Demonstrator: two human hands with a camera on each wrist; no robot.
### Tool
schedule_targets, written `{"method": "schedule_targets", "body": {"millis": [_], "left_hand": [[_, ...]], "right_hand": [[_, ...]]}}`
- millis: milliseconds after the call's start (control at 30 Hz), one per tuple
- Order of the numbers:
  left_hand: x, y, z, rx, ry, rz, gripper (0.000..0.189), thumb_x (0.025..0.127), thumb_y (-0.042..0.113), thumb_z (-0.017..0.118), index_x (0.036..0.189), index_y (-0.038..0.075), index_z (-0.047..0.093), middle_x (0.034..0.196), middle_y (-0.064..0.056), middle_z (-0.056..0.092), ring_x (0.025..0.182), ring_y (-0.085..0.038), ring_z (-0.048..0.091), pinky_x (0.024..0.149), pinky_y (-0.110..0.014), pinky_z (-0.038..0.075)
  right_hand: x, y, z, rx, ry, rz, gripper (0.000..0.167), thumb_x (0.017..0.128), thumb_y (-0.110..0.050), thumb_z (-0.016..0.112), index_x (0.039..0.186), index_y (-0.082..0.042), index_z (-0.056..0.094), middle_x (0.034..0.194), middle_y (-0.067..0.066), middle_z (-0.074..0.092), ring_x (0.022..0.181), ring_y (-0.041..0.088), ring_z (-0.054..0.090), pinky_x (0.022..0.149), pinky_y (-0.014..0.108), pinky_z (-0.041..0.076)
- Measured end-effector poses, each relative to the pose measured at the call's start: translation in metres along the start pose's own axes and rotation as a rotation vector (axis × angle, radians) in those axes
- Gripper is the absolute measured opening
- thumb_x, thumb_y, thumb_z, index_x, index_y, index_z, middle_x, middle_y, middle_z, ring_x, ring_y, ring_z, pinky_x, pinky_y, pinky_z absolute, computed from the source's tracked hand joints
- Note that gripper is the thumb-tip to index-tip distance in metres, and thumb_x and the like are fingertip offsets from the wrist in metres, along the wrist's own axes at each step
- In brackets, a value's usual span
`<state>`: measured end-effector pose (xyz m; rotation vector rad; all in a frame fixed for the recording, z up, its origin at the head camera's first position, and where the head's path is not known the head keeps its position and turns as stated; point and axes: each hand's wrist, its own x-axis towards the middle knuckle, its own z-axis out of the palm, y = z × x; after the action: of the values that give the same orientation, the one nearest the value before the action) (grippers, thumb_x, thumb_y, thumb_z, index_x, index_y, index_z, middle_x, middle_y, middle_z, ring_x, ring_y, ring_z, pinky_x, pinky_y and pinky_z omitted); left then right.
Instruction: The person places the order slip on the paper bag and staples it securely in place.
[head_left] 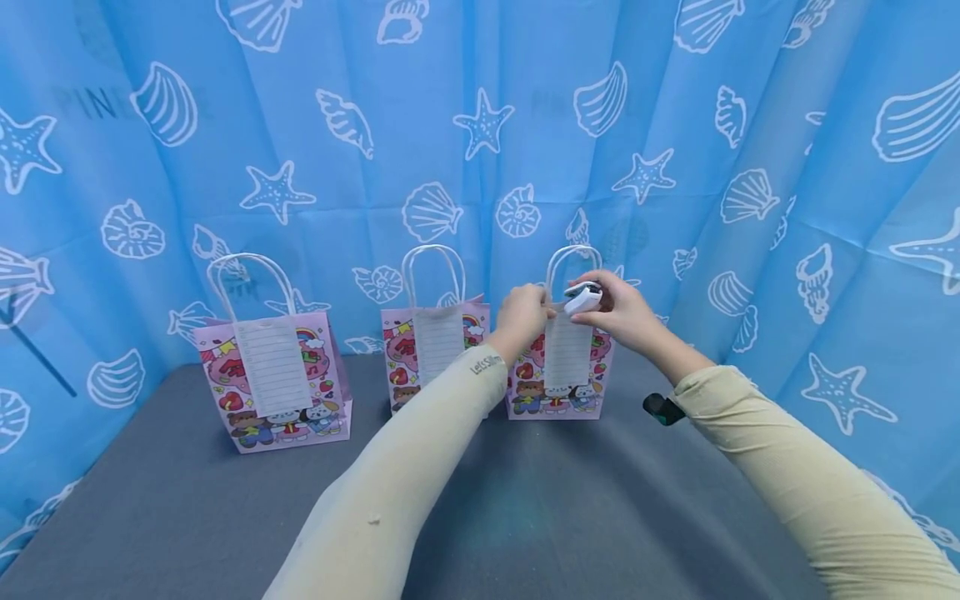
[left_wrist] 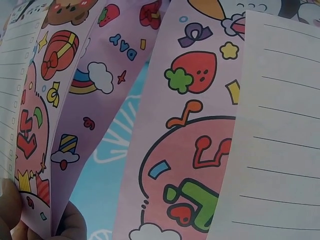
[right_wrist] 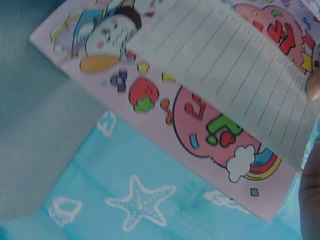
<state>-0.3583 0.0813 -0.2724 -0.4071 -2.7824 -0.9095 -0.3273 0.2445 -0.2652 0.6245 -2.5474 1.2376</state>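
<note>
The left hand pinches the top edge of the rightmost pink gift bag. A lined paper sheet hangs down that bag's front. In the left wrist view, the thumb lies over the sheet and fingers are behind the bag's wall. The right hand grips a white stapler close to the sheet's top edge, just under the bag's white handles. Fingers of the right hand show only at the edge of the right wrist view; the stapler is hidden there.
Two similar bags, a left one and a middle one, stand upright with lined sheets on their fronts. The left forearm partly covers the middle bag. A grey table lies beneath; a blue shell-print curtain hangs behind.
</note>
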Motion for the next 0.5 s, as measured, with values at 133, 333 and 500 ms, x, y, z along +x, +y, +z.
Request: {"method": "schedule_targets", "body": {"millis": [133, 333, 500], "left_hand": [[0.000, 0.000, 0.001, 0.010, 0.000, 0.004, 0.014, 0.092, 0.022, 0.067, 0.086, 0.009, 0.065, 0.078, -0.001, 0.060, 0.070, -0.013, 0.056, 0.059, -0.022, 0.044], [0.000, 0.000, 0.001, 0.021, 0.001, 0.007, 0.014, 0.092, 0.023, 0.067, 0.087, 0.009, 0.066, 0.079, -0.001, 0.062, 0.071, -0.013, 0.057, 0.059, -0.022, 0.045], [0.000, -0.001, 0.001, 0.016, 0.007, 0.013, 0.014, 0.091, 0.022, 0.068, 0.087, 0.009, 0.067, 0.081, -0.001, 0.063, 0.072, -0.013, 0.058, 0.060, -0.022, 0.045]], "right_hand": [[0.006, -0.003, -0.001, -0.069, -0.047, 0.010, 0.048, 0.090, -0.002, 0.069, 0.131, 0.004, 0.046, 0.120, 0.025, 0.054, 0.104, 0.037, 0.059, 0.083, 0.041, 0.051], [0.014, -0.004, -0.004, -0.147, -0.133, 0.025, 0.048, 0.089, -0.003, 0.070, 0.130, 0.006, 0.046, 0.117, 0.025, 0.056, 0.104, 0.037, 0.059, 0.086, 0.048, 0.050], [0.019, -0.007, -0.005, -0.157, -0.210, 0.037, 0.050, 0.090, -0.005, 0.069, 0.131, 0.008, 0.043, 0.119, 0.027, 0.055, 0.109, 0.041, 0.057, 0.091, 0.050, 0.048]]}}
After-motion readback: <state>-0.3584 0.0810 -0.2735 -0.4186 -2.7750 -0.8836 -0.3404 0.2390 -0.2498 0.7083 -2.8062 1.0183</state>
